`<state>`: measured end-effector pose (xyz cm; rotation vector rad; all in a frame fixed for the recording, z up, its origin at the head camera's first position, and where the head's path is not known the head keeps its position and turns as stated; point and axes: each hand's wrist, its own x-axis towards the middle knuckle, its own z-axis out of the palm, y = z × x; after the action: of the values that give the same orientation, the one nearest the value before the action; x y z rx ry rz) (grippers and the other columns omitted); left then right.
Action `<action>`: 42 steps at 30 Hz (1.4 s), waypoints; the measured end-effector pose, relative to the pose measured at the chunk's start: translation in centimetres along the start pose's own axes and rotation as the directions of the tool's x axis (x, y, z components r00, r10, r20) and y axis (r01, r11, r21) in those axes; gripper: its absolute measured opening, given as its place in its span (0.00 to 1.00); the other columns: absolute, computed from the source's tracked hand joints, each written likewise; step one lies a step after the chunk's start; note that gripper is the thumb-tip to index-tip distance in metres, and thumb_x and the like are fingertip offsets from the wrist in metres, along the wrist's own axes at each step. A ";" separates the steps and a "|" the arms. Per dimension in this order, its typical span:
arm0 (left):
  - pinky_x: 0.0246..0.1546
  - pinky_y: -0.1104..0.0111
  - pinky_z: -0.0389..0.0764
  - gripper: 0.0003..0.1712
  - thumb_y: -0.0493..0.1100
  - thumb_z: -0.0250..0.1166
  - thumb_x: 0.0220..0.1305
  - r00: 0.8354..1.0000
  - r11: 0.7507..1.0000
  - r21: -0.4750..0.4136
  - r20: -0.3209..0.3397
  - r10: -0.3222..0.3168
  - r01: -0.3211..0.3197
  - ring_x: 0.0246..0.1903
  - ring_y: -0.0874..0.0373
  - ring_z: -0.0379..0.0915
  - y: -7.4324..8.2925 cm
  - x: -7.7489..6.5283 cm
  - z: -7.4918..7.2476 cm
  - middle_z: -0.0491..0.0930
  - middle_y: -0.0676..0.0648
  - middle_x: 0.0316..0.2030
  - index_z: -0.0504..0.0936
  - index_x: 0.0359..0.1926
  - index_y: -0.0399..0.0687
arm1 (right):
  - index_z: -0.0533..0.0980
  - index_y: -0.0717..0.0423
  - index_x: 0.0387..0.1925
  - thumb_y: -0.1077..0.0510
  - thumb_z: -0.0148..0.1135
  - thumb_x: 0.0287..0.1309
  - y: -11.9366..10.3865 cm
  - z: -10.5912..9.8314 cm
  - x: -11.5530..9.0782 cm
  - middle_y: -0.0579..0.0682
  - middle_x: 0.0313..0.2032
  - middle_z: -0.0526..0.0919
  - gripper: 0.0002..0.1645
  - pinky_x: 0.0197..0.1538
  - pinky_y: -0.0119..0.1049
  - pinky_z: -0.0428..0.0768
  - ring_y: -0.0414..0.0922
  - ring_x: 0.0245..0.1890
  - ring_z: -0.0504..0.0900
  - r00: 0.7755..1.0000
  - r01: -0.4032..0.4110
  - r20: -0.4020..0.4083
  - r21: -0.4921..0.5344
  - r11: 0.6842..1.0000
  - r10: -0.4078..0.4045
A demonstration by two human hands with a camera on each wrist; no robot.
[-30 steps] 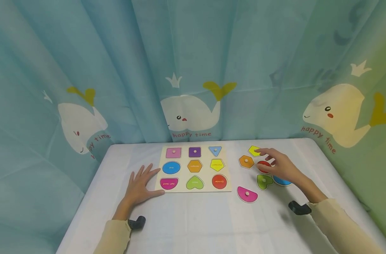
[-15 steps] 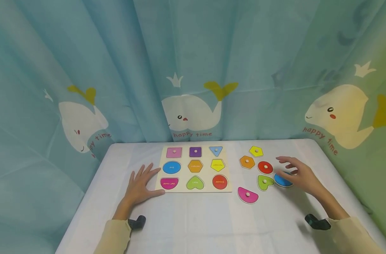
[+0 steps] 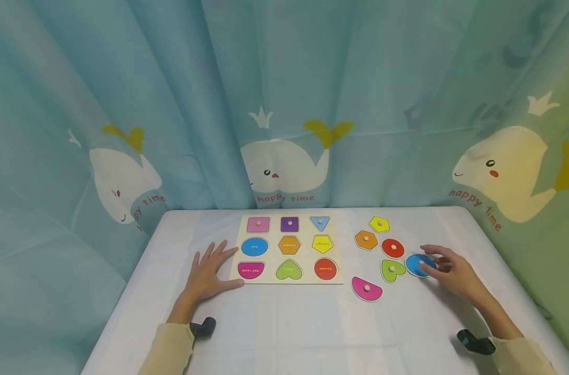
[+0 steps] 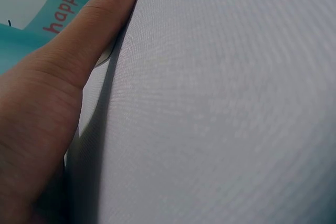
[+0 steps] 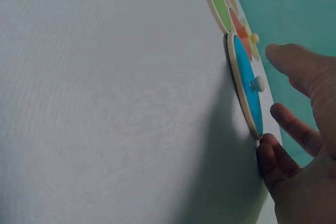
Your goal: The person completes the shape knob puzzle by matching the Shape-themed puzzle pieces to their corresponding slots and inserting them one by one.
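Observation:
My left hand (image 3: 206, 277) lies at the left edge of a cream puzzle board (image 3: 305, 263), fingers spread, thumb along its lower left corner. In the left wrist view only the thumb (image 4: 89, 27) and a sliver of board edge show. On the right, my right hand (image 3: 455, 273) is over a blue oval puzzle piece (image 3: 414, 264) with a small knob (image 5: 258, 84). In the right wrist view, thumb and index finger stand apart from the knob, and the lower fingertips (image 5: 269, 153) are close to the oval's near end; whether they touch it I cannot tell.
Left of the oval lie a green heart (image 3: 390, 271), a red circle (image 3: 393, 248), an orange hexagon (image 3: 364, 241), a yellow pentagon (image 3: 379, 224) and a magenta half round (image 3: 365, 291). The board's top row holds a pink rectangle (image 3: 256, 227), purple square (image 3: 288, 227) and light-blue triangle (image 3: 319, 225).
From beside the yellow pentagon and red circle, my right hand has moved right and nearer to me, over to the blue oval. My left hand stays at the board.

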<state>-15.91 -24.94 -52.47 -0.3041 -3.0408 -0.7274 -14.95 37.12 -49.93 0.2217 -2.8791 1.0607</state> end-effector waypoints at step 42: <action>0.73 0.32 0.33 0.56 0.71 0.75 0.47 1.000 1.000 0.011 0.003 -0.005 0.005 0.79 0.35 0.39 -0.2 0.0 0.2 0.55 0.42 0.79 0.69 0.75 0.58 | 0.85 0.59 0.50 0.51 0.69 0.67 1.2 0.9 0.2 0.64 0.54 0.78 0.18 0.41 0.18 0.72 0.60 0.53 0.76 0.998 -0.057 -0.007 -0.058 0.997 0.057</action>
<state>-15.95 -24.99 -52.73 -0.2985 -3.0479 -0.7113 -15.36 37.42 -51.39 0.1337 -2.9234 0.9823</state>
